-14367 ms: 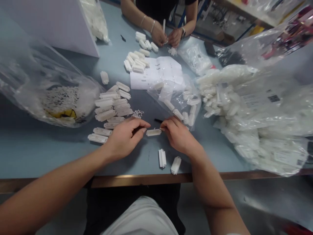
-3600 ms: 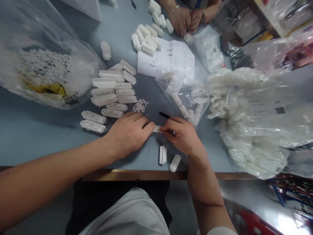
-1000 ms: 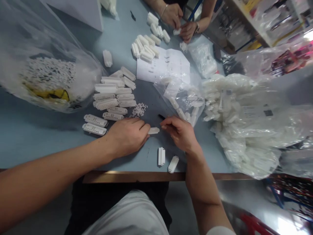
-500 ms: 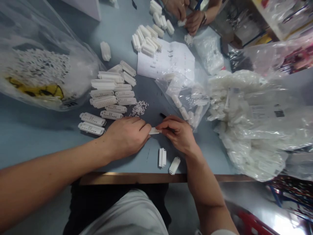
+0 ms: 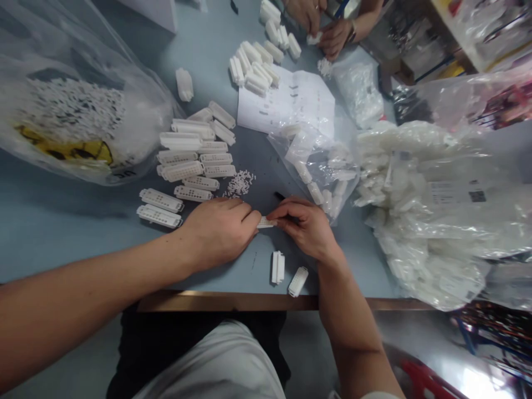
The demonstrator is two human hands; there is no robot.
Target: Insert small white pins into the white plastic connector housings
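Note:
Fingers of my left hand (image 5: 224, 230) are closed around a white plastic connector housing (image 5: 266, 222), whose right part with rows of small holes shows. My right hand (image 5: 305, 224) is pinched at that end of the housing; what lies between the fingertips is too small to make out. A dark thin tool end (image 5: 279, 195) juts out behind the right index finger; whether it is held I cannot tell. Beyond my left hand lies a loose pile of tiny white pieces (image 5: 241, 183). Two more white housings (image 5: 278, 267) rest near the table edge, below my hands.
Several white housings (image 5: 193, 193) lie in rows at left, beside a clear bag (image 5: 91, 111) of small white pieces. Ahead are a printed sheet (image 5: 266, 113) and an opened bag of housings (image 5: 316, 194). Large plastic bags (image 5: 415, 221) fill the right. A co-worker's hands (image 5: 332, 39) work opposite.
The whole view has shifted slightly, with the table things a little to the right. Both hands keep the same hold at the housing.

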